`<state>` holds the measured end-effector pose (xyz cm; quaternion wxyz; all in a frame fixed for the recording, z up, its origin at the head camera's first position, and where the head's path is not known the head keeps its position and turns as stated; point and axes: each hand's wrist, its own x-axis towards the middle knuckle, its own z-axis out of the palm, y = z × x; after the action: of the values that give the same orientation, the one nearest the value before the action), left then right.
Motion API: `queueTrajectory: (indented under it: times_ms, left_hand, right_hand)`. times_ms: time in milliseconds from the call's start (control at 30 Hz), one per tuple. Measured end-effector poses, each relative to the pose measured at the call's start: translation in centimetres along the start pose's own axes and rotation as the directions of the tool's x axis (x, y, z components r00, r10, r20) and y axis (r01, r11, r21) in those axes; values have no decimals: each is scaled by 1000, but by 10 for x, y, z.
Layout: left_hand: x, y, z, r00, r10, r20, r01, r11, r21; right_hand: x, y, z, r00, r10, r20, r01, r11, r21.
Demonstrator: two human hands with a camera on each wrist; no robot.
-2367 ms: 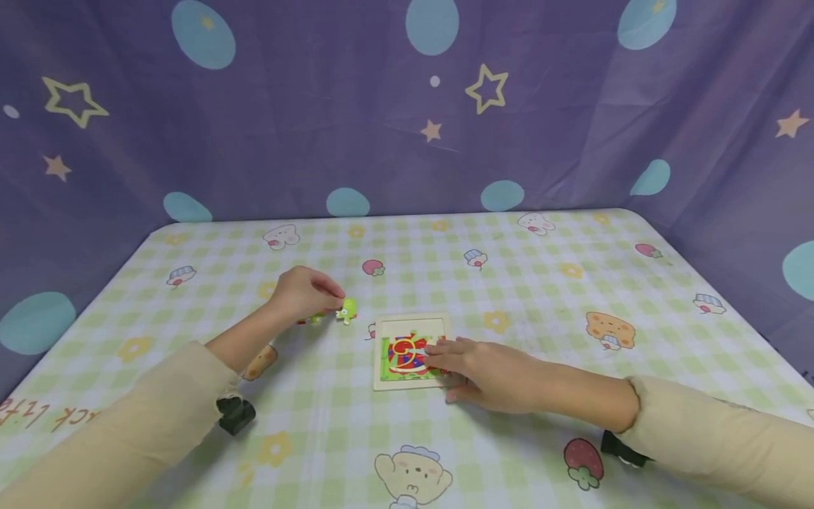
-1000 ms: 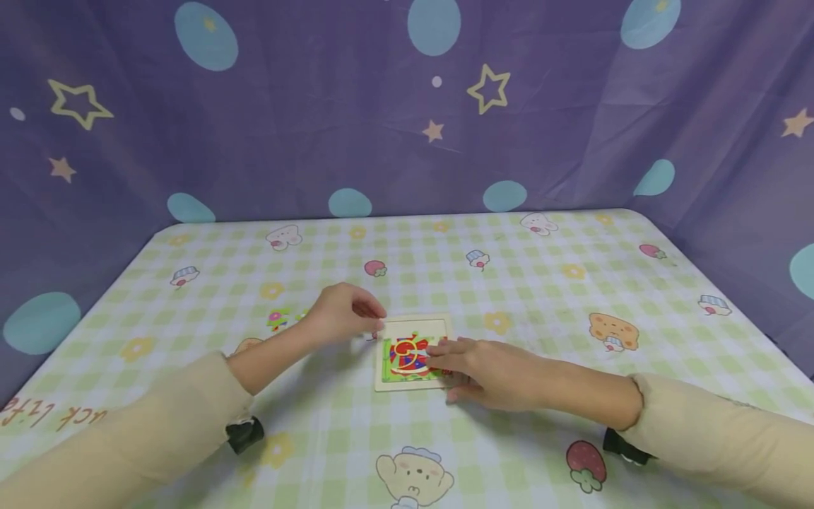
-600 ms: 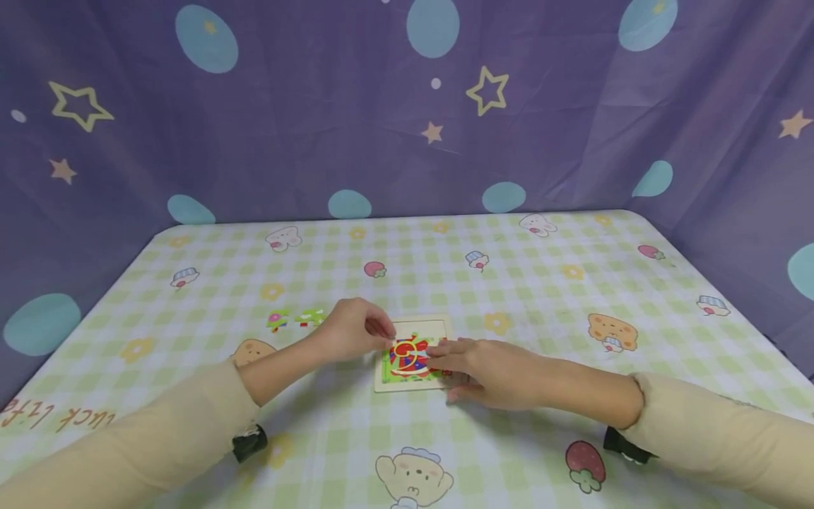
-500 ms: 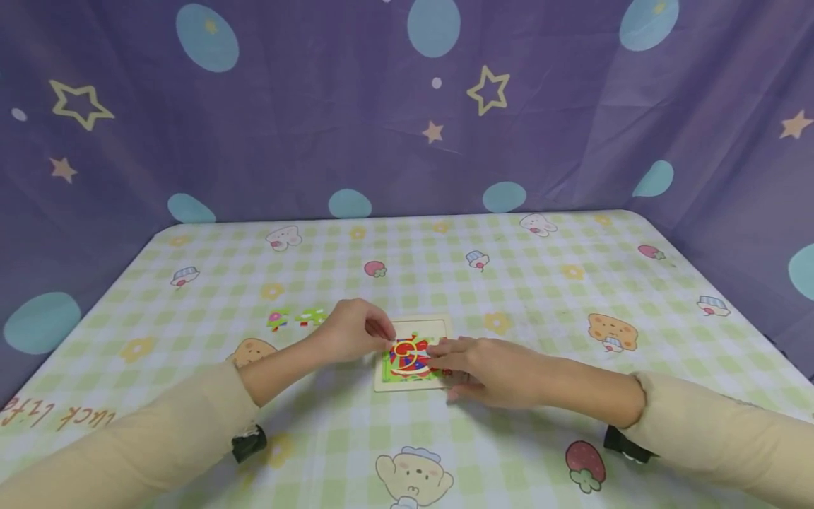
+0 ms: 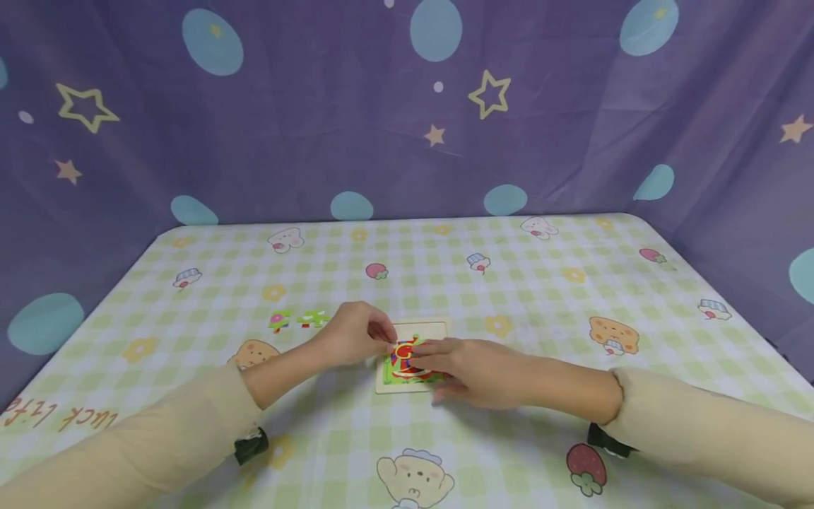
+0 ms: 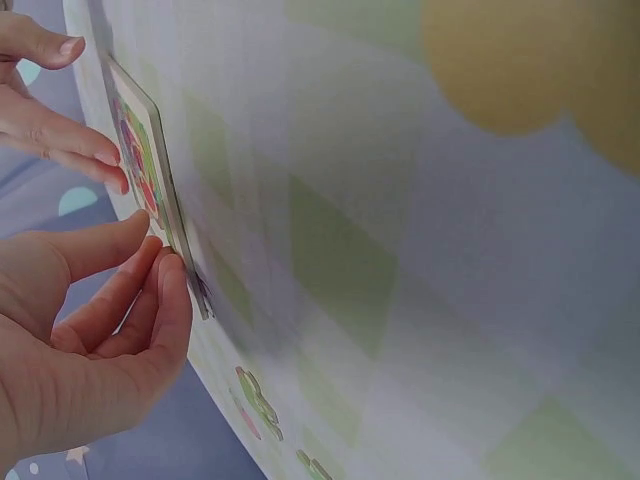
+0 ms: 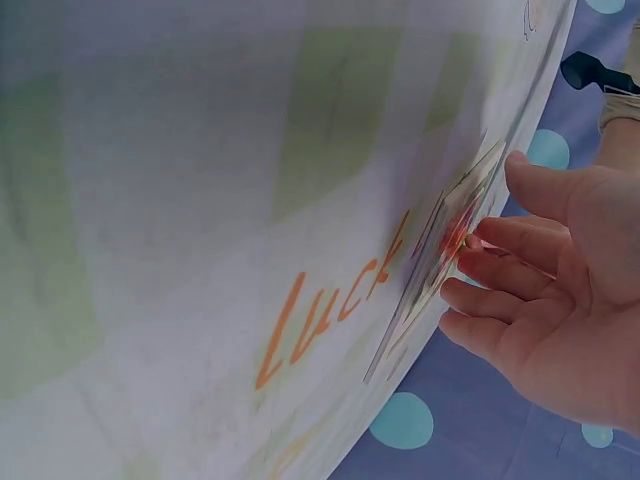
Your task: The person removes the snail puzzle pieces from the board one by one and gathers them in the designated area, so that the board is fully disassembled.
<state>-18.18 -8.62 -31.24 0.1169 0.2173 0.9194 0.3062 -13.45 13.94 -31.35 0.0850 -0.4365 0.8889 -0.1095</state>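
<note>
A small square wooden puzzle board (image 5: pixel 422 320) with a light rim lies mid-table, its lower part filled with a red, blue and green picture. At the board's left side, the thumb and fingertips of my left hand (image 5: pixel 352 334) pinch a small green puzzle piece, mostly hidden by the fingers. My right hand (image 5: pixel 483 373) reaches in from the right, fingers extended over the picture and covering its right part. In the right wrist view those fingers (image 7: pixel 500 290) are nearly straight, close against the board.
Two loose puzzle pieces lie left of the board: a green one with a pink spot (image 5: pixel 278 320) and a green and white one (image 5: pixel 311 319). A checked cloth with printed figures covers the table (image 5: pixel 540 283). Behind hangs a purple curtain (image 5: pixel 356 106).
My left hand has carried the green puzzle piece rightward from beside the loose pieces to the board's left side. My right hand has just slid a little left across the picture.
</note>
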Motion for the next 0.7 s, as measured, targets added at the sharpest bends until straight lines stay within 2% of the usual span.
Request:
queueTrajectory:
  times_ms: [367,500,700]
  left_hand:
    - [2,1,0,1000,-7,-2,7,1000,-4]
    - [3,1,-1,1000,-3,-10,3,1000,1]
    - [4,1,-2,1000,-29,-7,29,1000,1]
  right_hand:
    - [5,-3,6,998,40,46,-40,999,-3]
    - [5,-3,6,998,42,50,-42,999,2]
    - [6,-5,6,998,39,41,-39,999,5]
